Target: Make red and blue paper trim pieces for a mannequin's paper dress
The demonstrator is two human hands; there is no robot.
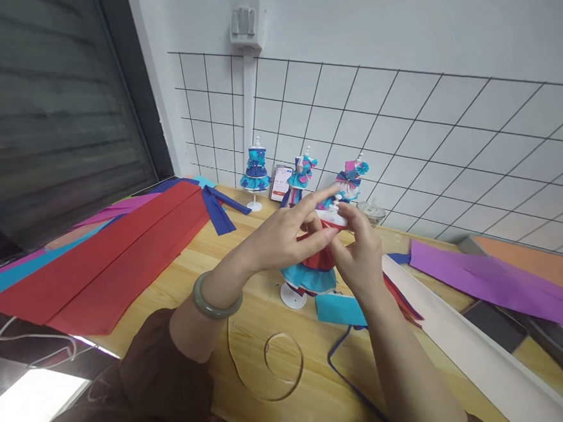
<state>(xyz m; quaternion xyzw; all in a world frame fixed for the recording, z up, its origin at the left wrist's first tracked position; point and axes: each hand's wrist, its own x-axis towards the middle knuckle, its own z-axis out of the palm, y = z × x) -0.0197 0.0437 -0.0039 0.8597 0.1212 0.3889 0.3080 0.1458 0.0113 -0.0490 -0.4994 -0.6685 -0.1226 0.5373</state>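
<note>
A small white dress form (333, 220) in a red top and a turquoise ruffled skirt (308, 277) tilts away from me over its round white base (293, 297). My left hand (292, 231) is closed on the form's left side, thumb across the red front and index finger stretched toward the neck knob. On the other side, my right hand (361, 250) pinches the upper body of the form with thumb and fingers. The fingers hide part of the red bodice. A turquoise paper strip (339, 309) lies just below my right hand.
Dressed forms (256, 170) stand at the back beside a lit phone (281, 184) and a clear cup (370, 213). Red sheets (109, 253) cover the left. A white strip (474, 353), purple sheet (493, 280) and dark phone (494, 325) lie right. A thin cord (302, 370) curls in front.
</note>
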